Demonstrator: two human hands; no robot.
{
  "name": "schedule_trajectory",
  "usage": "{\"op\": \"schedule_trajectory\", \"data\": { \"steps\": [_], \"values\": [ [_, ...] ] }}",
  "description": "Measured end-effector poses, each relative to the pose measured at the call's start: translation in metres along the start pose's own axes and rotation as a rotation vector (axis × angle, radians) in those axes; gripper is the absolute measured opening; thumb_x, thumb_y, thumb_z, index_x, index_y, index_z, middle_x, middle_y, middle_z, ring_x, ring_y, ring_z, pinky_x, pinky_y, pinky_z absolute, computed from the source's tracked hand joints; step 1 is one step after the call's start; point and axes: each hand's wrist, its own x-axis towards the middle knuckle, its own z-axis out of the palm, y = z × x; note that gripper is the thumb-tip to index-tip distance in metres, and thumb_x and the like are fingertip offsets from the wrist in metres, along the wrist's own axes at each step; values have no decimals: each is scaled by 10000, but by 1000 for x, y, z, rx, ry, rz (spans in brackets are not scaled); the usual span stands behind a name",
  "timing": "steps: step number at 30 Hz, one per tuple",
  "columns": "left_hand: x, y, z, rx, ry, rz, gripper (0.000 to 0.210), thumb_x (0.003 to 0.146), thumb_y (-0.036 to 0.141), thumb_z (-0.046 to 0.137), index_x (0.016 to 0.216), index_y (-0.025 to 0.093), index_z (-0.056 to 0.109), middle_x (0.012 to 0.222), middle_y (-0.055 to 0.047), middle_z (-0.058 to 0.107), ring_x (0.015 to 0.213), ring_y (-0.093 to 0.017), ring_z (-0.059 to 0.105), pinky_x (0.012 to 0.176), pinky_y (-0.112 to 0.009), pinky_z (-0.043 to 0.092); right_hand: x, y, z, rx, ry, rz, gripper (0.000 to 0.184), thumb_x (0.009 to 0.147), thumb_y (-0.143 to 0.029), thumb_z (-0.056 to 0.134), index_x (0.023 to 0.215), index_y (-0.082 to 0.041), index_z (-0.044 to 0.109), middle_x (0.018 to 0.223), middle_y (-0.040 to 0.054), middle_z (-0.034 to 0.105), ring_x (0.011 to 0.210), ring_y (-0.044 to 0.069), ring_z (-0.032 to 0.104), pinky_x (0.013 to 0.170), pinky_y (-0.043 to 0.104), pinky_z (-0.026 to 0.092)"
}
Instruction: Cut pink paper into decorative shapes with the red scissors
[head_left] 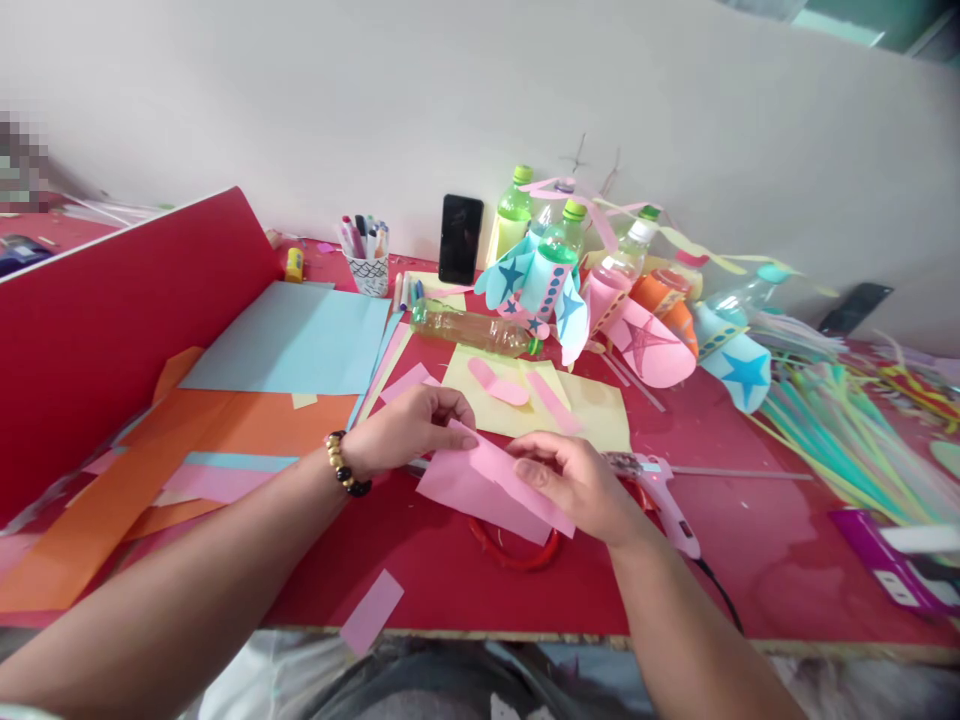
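Note:
Pink paper is pinched between my two hands above the red table. My left hand, with a beaded bracelet at the wrist, grips its upper left edge between thumb and fingers. On the right, my right hand pinches the same paper, thumb on top. A strip along the upper edge looks folded over or laid on the rest. Partly hidden below the paper is a red loop, whose kind I cannot tell. Just beyond lie pink cut-outs on pale yellow paper.
Several decorated bottles stand at the back right. A plastic bottle lies before them. Right of my hands are a glue gun and a purple box. Blue and orange paper covers the left, beside a red board.

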Motion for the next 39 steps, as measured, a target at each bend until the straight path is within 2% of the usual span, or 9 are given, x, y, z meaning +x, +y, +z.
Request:
{"op": "schedule_trajectory", "data": {
  "steps": [3, 8, 13, 19, 28, 31, 35, 39],
  "values": [
    [-2, 2, 5, 27, -2, 26, 272, 696, 394, 690, 770, 150, 596, 591, 18, 514, 493, -69, 403, 435, -187, 306, 1, 2, 2, 3, -62, 27, 256, 825, -407, 604, 857, -172, 699, 764, 23, 681, 707, 187, 606, 586, 251, 435],
    [0, 0, 6, 73, -27, 16, 277, 701, 401, 683, 818, 155, 632, 637, 6, 563, 521, -80, 445, 453, -191, 333, 2, 5, -1, 47, -77, 60, 287, 828, -420, 597, 785, -161, 711, 649, 0, 632, 600, 146, 549, 524, 232, 386],
    [0, -1, 10, 138, -30, 48, 268, 743, 420, 638, 789, 160, 683, 695, -26, 635, 600, -114, 521, 507, -204, 381, 3, 4, 0, 142, -103, 104, 262, 809, -408, 628, 791, -163, 717, 655, -3, 652, 587, 135, 555, 520, 223, 387],
    [-1, 0, 10, 189, -24, 17, 267, 748, 409, 624, 706, 152, 682, 569, -10, 594, 499, -97, 467, 439, -201, 335, 2, 8, 1, 184, -134, 143, 246, 797, -398, 648, 815, -166, 729, 695, 8, 679, 614, 138, 583, 547, 226, 410],
    [-1, 4, 21, 277, -57, 74, 276, 737, 401, 634, 704, 136, 704, 605, -20, 624, 551, -104, 482, 480, -204, 341, 3, 11, 5, 155, -163, 167, 268, 803, -414, 631, 862, -171, 729, 745, 21, 690, 661, 157, 593, 578, 247, 424],
    [-2, 3, 20, 302, -44, 52, 273, 752, 389, 614, 707, 132, 697, 610, -16, 622, 564, -105, 493, 488, -199, 353, 3, 14, 4, 194, -185, 208, 265, 746, -412, 692, 844, -166, 703, 708, 12, 672, 615, 140, 573, 539, 232, 408],
    [-2, 3, 9, 300, 8, -9, 284, 760, 406, 599, 729, 135, 681, 650, -17, 629, 597, -113, 523, 506, -195, 384, 3, 19, -2, 183, -101, 275, 288, 654, -405, 769, 742, -166, 633, 622, -17, 619, 538, 120, 523, 484, 219, 372],
    [-1, 3, -3, 285, 68, -28, 298, 742, 438, 619, 726, 145, 670, 652, -5, 610, 582, -100, 499, 493, -189, 373, 5, 23, -8, 99, 53, 198, 278, 701, -411, 725, 669, -160, 610, 562, -40, 511, 519, 103, 430, 486, 227, 313]
  ]
}}
